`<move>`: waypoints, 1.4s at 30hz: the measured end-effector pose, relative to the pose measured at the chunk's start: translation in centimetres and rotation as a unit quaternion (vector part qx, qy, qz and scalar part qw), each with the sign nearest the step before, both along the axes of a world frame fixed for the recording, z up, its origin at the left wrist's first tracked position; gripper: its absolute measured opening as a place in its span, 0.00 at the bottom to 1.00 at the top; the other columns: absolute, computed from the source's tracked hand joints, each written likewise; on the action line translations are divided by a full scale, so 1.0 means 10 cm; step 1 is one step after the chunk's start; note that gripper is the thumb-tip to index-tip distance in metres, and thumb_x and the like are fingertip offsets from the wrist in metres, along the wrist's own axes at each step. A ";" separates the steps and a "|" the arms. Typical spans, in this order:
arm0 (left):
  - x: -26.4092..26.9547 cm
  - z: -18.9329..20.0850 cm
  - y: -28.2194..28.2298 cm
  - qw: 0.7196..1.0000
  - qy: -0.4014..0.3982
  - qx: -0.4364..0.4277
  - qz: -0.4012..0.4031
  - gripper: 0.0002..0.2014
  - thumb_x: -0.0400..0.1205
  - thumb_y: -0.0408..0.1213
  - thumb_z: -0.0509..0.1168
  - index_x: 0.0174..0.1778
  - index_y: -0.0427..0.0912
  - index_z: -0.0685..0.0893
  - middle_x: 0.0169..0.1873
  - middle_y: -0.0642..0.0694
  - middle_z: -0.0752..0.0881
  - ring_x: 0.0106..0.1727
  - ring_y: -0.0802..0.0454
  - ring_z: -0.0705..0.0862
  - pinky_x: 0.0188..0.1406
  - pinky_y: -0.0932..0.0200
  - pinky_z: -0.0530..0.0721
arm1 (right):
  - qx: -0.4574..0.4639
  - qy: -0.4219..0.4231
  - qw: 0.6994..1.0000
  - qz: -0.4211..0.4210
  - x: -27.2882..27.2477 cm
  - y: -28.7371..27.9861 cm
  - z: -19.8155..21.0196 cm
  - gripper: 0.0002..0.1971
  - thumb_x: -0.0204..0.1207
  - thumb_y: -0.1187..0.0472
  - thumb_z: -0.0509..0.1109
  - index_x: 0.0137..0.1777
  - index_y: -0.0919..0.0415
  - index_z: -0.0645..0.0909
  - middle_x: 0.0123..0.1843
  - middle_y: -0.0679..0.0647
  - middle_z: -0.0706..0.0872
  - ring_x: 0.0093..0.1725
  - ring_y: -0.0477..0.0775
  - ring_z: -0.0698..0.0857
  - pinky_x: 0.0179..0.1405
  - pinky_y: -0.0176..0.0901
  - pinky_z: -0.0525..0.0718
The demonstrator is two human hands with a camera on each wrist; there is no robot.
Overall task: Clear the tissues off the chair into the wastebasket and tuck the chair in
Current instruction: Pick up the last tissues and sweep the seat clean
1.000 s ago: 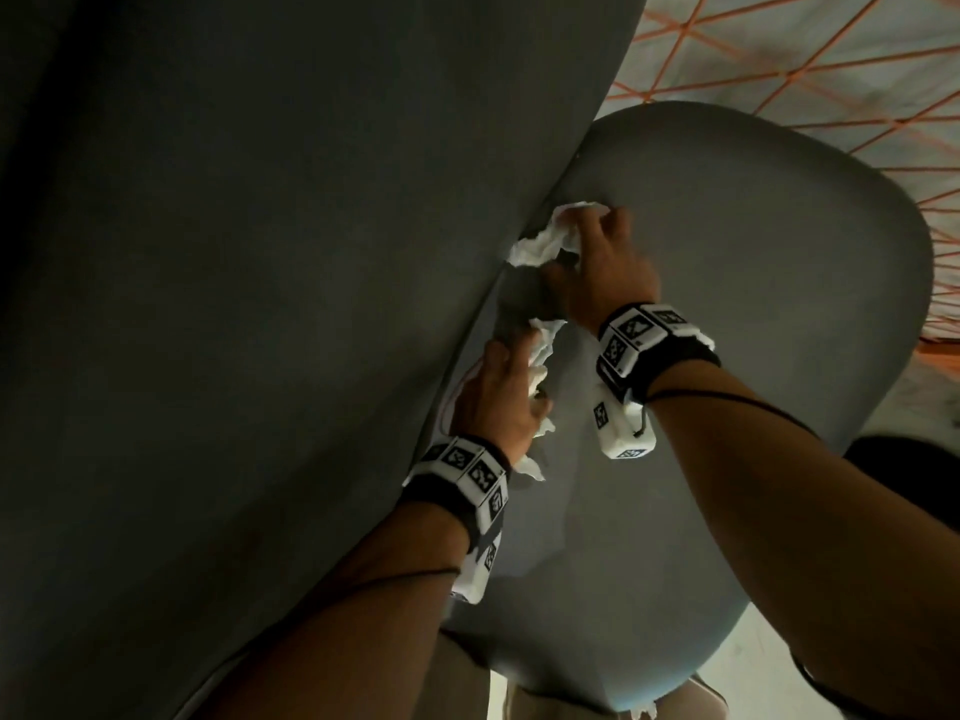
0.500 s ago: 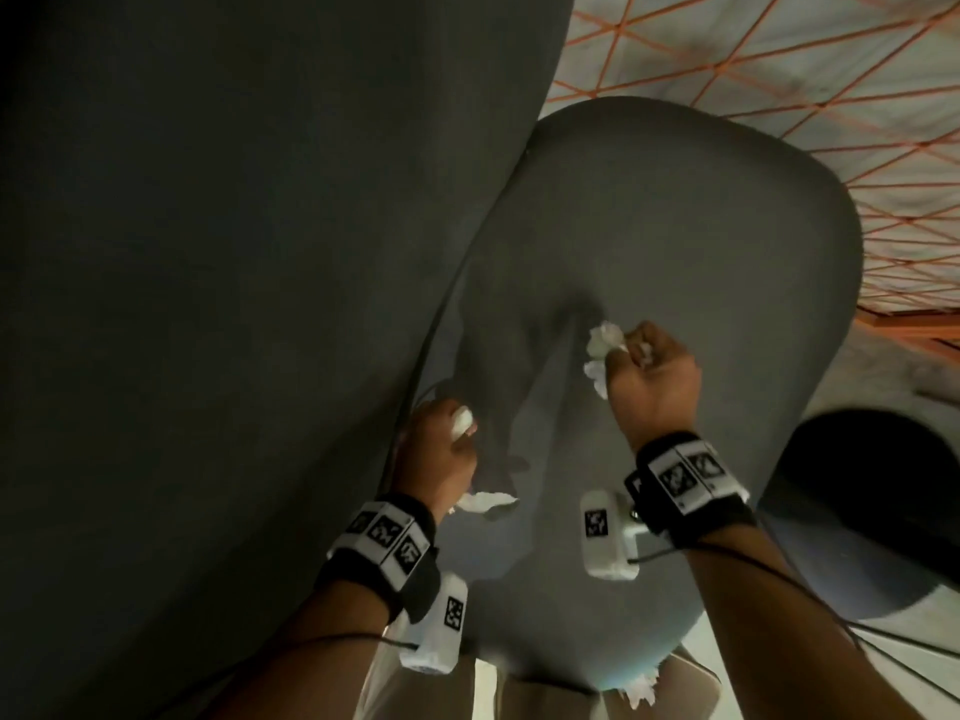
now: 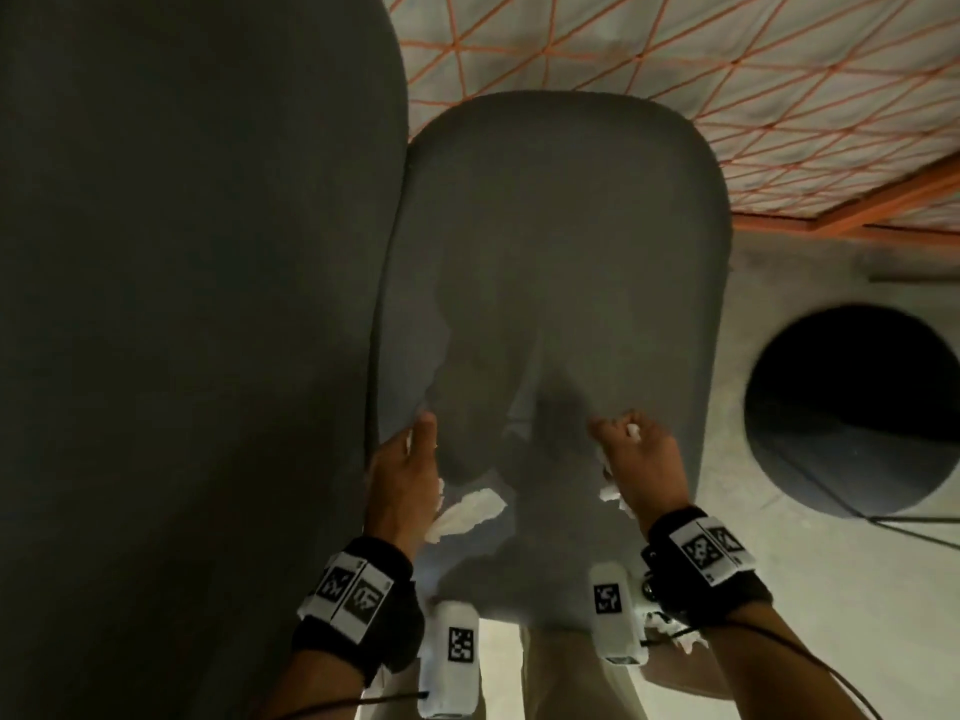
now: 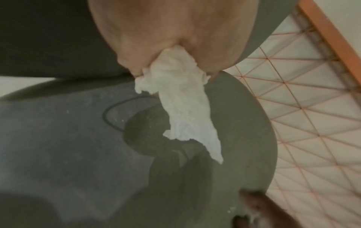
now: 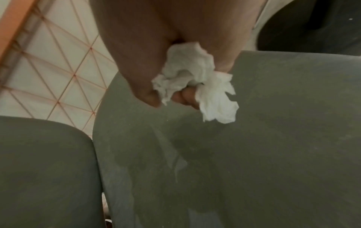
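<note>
While both hands hung low over the near part of the seat [image 3: 561,262], each was closed round paper. The left hand [image 3: 402,485] gripped a tissue [image 4: 187,108] in its curled fingers, and a long white tail of it dangled from the fist above the grey cushion. The right hand [image 3: 641,470] clutched a crumpled wad [image 5: 197,86], bunched between thumb and fingers [image 5: 185,97], with a ragged end sticking out to the side. Neither piece touched the cushion in the wrist views. A black band with printed markers sat on each wrist.

Beyond the hands the grey seat lay bare, with only their shadows on it. The chair's back [image 3: 182,304] stood along the left of the seat. To the right, on the concrete floor beside the chair, stood the bin [image 3: 852,413], a round dark opening. Farther off lay a pale rug [image 3: 649,54] crossed with orange lines.
</note>
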State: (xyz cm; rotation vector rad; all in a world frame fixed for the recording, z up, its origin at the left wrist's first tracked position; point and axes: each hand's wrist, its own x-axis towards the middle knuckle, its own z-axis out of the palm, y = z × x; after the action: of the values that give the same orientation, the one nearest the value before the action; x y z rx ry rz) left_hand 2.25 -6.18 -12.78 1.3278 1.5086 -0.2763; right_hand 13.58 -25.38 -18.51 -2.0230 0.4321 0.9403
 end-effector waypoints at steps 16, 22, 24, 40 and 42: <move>0.10 0.16 -0.25 0.988 -0.111 -0.104 -0.037 0.15 0.81 0.56 0.64 0.38 0.49 0.79 0.22 0.54 0.74 0.20 0.58 0.66 0.21 0.60 0.63 | 0.088 0.016 0.970 -0.226 -1.19 -0.53 0.52 0.10 0.83 0.71 0.54 0.53 0.56 0.72 0.49 0.59 0.88 0.16 0.58 0.78 0.15 0.42 0.78; -0.11 0.21 -0.54 0.946 -0.158 -0.167 -0.227 0.20 0.73 0.28 0.74 0.57 0.50 0.81 0.42 0.47 0.82 0.41 0.51 0.84 0.44 0.53 0.81 | 0.012 -0.001 0.961 -0.276 -1.89 -0.91 0.47 0.05 0.81 0.55 0.67 0.45 0.43 0.81 0.37 0.57 0.91 0.19 0.42 0.79 0.17 0.32 0.74; -0.18 0.22 -0.75 0.934 -0.158 -0.184 -0.262 0.23 0.73 0.17 0.67 0.56 0.48 0.81 0.41 0.47 0.81 0.45 0.50 0.84 0.43 0.54 0.82 | -0.028 -0.019 0.947 -0.318 -2.13 -1.09 0.44 0.04 0.77 0.52 0.72 0.41 0.45 0.83 0.32 0.52 0.89 0.24 0.42 0.81 0.23 0.28 0.76; -1.16 -0.30 -2.92 0.845 -0.021 -0.313 -0.433 0.08 0.85 0.29 0.61 0.56 0.45 0.79 0.47 0.43 0.83 0.43 0.42 0.88 0.39 0.50 0.88 | 0.068 0.057 0.790 -0.606 -3.56 -2.46 -0.22 0.10 0.82 0.68 0.54 0.44 0.58 0.75 0.42 0.55 0.78 0.29 0.54 0.80 0.15 0.40 0.82; -1.28 -0.44 -3.19 0.834 -0.009 -0.309 -0.458 0.08 0.87 0.31 0.57 0.59 0.43 0.77 0.43 0.42 0.81 0.36 0.45 0.85 0.32 0.55 0.89 | 0.056 0.073 0.806 -0.585 -3.64 -2.55 -0.36 0.09 0.82 0.68 0.54 0.49 0.57 0.75 0.45 0.55 0.80 0.30 0.54 0.83 0.16 0.43 0.83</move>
State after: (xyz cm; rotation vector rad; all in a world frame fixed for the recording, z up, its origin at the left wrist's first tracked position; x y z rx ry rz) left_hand -10.55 -38.10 -17.16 1.3891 0.5449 -1.2430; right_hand -22.86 -50.84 -22.08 -1.1616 1.4448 0.2893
